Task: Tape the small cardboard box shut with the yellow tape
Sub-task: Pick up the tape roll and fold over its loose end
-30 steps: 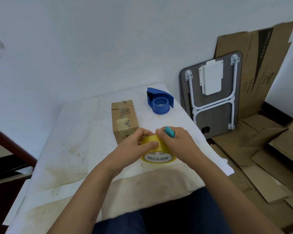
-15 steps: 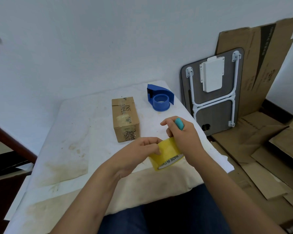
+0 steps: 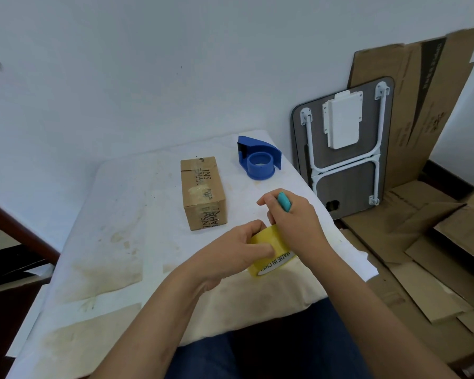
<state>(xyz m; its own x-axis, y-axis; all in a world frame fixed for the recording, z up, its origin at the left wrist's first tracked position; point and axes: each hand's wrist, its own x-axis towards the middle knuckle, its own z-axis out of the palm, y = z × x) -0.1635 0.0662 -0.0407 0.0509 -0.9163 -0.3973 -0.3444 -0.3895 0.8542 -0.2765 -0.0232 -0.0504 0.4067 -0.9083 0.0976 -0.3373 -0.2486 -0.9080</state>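
Near the tabletop's front edge: tape [image 3: 271, 251], one yellow roll, tilted, held between both hands just above the cloth-covered tabletop [image 3: 115, 214]. Printed core label faces the camera. Left hand [image 3: 238, 253]: fingers curled closed around the roll's near side, thumb pressed on the outer band. Right hand [image 3: 293, 222]: closed over the roll's far side, and also gripping a teal tool [image 3: 284, 202], seemingly a small cutter; whether its blade is out cannot be told. No free tape end is visible.

Box [image 3: 203, 191]: small, cardboard, lying lengthwise beyond the hands, apart from them, old clear tape on its top.

Blue dispenser [image 3: 259, 158]: farther back right, apart from the box, untouched.

Folded table [image 3: 345, 143] and flat cardboard [image 3: 422, 242]: off to the right, on the floor against the wall.

Risks, as judged: the tape end may tear or stick back onto the roll while being picked loose; the cutter, held in the same hand as the roll, may slip or nick a finger.
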